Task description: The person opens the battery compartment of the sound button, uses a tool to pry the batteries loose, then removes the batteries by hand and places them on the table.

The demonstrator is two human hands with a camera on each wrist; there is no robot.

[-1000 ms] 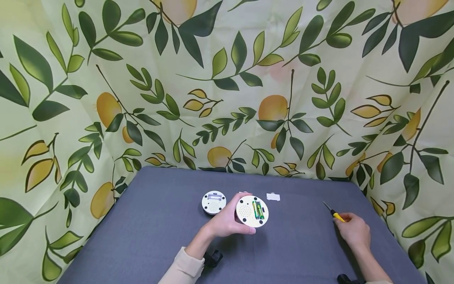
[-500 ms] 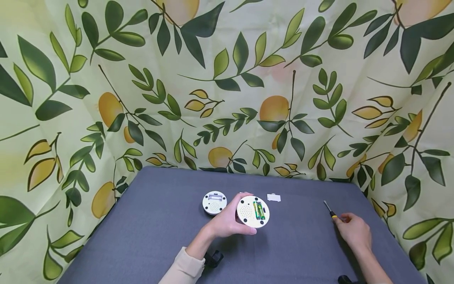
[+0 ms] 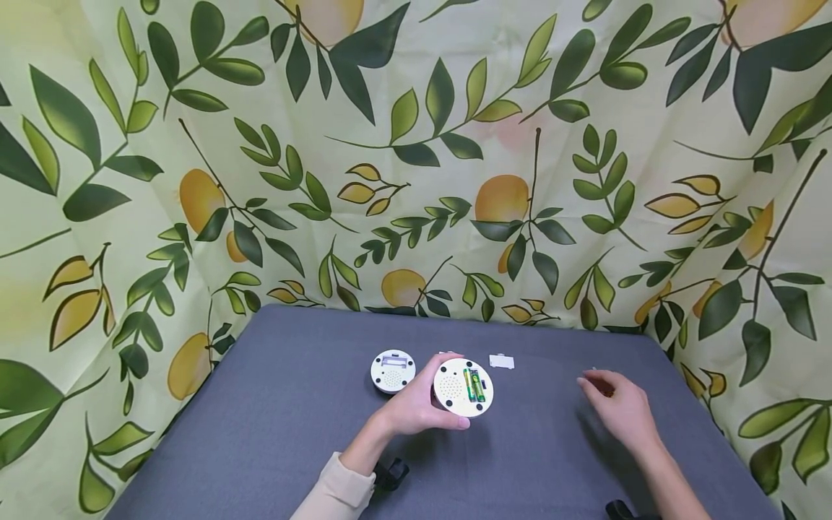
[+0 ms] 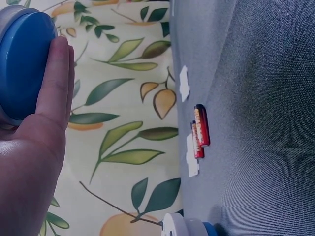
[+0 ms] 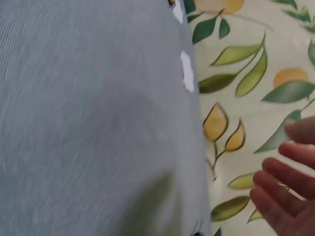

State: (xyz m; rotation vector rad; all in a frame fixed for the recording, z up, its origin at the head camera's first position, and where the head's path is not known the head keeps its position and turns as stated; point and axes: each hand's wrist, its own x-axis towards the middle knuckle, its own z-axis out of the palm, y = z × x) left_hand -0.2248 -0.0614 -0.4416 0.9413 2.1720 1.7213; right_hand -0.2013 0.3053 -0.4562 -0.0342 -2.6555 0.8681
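Note:
My left hand (image 3: 419,401) grips a round white device (image 3: 448,390) by its edge, its underside facing me. Two green batteries (image 3: 474,385) sit in that device's uncovered compartment. From the left wrist view, the device's other side is blue (image 4: 28,64), with fingers along its rim. My right hand (image 3: 620,408) is above the table's right part, fingers loosely bent and apart; the right wrist view shows nothing held in them. The screwdriver is not clearly visible; a small dark bit at the right wrist view's bottom edge cannot be identified.
A second round white device (image 3: 393,371) lies left of my left hand, its battery compartment vacant. A white battery cover (image 3: 501,361) lies farther back, another (image 4: 192,157) beside two red batteries (image 4: 201,127). A patterned cloth (image 3: 403,217) hangs behind the grey table (image 3: 292,433).
My right hand has let go of the yellow-and-black screwdriver and moved slightly left and up, its fingers loosening. My left hand and the device in it stay nearly still.

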